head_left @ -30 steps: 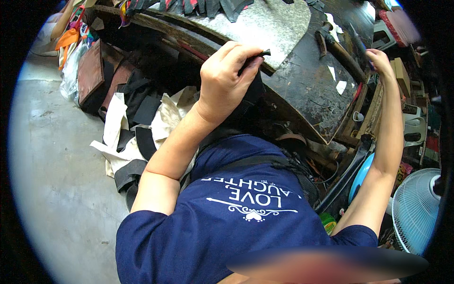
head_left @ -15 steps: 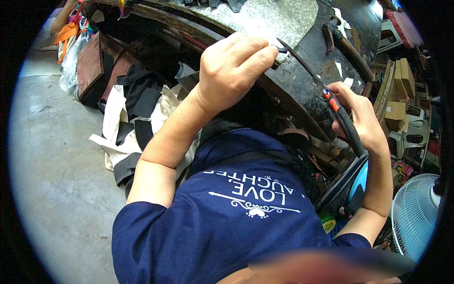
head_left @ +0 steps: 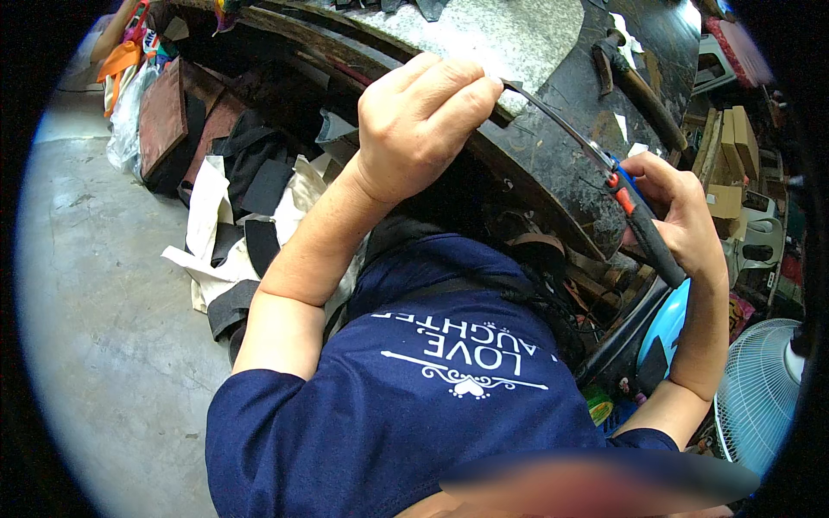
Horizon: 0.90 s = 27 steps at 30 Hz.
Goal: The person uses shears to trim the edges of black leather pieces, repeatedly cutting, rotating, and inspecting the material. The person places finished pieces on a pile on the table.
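Note:
My left hand (head_left: 427, 125) is closed in a pinch at the bench edge, on one end of a narrow dark strip (head_left: 553, 116). The strip runs slightly curved down to the metal jaws of a plier-like hand tool. Black, red and blue show on the handles of these pliers (head_left: 641, 219). My right hand (head_left: 682, 211) is closed around them, thumb and fingers on the side away from my body. Whether the jaws bite the strip is too small to tell.
A hammer (head_left: 643, 95) lies on the dark bench beside a pale stone slab (head_left: 509, 39). Black and white cloth scraps (head_left: 233, 224) hang or lie to the left, near leaning reddish boards (head_left: 164, 129). A fan (head_left: 760, 388) stands at the lower right, below cardboard boxes (head_left: 725, 203).
My right hand has shifted a little right and down with the pliers, turning them. My left hand has drawn slightly left, and the strip looks straighter between them.

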Motion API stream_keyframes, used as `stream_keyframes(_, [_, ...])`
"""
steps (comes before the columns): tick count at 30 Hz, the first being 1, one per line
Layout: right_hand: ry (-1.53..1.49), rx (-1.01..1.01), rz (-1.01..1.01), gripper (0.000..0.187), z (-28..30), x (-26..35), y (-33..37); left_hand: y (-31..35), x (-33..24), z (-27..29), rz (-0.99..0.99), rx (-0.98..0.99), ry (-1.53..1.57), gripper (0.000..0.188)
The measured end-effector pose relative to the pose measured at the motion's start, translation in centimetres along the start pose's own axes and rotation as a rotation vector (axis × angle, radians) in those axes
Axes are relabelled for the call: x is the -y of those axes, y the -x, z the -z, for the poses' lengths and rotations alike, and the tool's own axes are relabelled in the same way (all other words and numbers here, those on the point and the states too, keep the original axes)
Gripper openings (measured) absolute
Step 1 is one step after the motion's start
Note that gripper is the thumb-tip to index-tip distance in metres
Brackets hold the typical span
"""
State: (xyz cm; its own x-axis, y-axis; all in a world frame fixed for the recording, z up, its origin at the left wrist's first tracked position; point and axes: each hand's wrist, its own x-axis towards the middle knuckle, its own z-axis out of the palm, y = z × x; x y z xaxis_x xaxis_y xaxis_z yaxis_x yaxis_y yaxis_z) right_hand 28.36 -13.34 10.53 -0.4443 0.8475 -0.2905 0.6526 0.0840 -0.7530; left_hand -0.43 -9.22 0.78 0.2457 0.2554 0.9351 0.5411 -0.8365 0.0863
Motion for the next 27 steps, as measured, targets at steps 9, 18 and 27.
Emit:
stream_keyframes(9, [-0.165, 0.127, -0.128, 0.083, 0.5, -0.3, 0.3, -0.2, 0.1, -0.1, -0.047, -0.012, 0.022, 0.023])
stream_keyframes(18, [-0.052, -0.005, -0.065, 0.032, -0.3, -0.9, 1.3, 0.2, -0.8, -0.5, 0.018, 0.002, 0.041, 0.025])
stream_keyframes(27, [0.053, -0.647, -0.158, 0.029, 10.1, -13.7, -4.1, -1.2, -2.3, -0.3, 1.04, 0.001, 0.736, 0.023])
